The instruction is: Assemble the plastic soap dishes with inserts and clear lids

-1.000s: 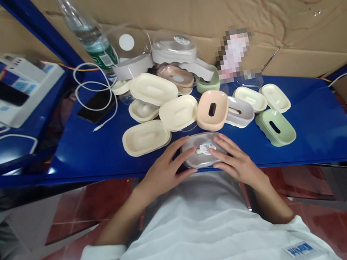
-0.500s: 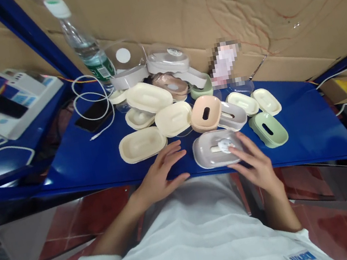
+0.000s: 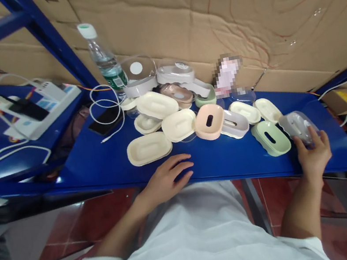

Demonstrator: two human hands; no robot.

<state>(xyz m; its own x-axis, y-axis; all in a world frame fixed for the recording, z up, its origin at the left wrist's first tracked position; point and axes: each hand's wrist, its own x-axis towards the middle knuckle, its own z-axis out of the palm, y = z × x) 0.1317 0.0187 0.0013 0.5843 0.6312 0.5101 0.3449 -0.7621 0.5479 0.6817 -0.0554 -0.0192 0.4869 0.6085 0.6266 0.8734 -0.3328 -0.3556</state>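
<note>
My right hand (image 3: 314, 154) grips a grey soap box with a clear lid (image 3: 297, 127), holding it tilted over the right part of the blue shelf (image 3: 97, 157), just right of a green soap dish (image 3: 271, 138). My left hand (image 3: 168, 178) rests flat on the shelf's front edge, fingers spread, holding nothing, just below a cream soap dish (image 3: 149, 148). A pile of soap dishes lies behind: cream ones (image 3: 179, 125), a peach one (image 3: 209, 121) and a grey one (image 3: 234, 123).
A water bottle (image 3: 106, 61) stands at the back against the cardboard wall. A black phone (image 3: 104, 120) with a white cable lies left of the pile. A white power strip (image 3: 40, 108) sits on the shelf to the left. A small cardboard box (image 3: 346, 100) is at far right.
My right hand has lifted the grey soap box from the shelf's front middle and carried it to the right, past the green dish. My left hand stayed near the front edge.
</note>
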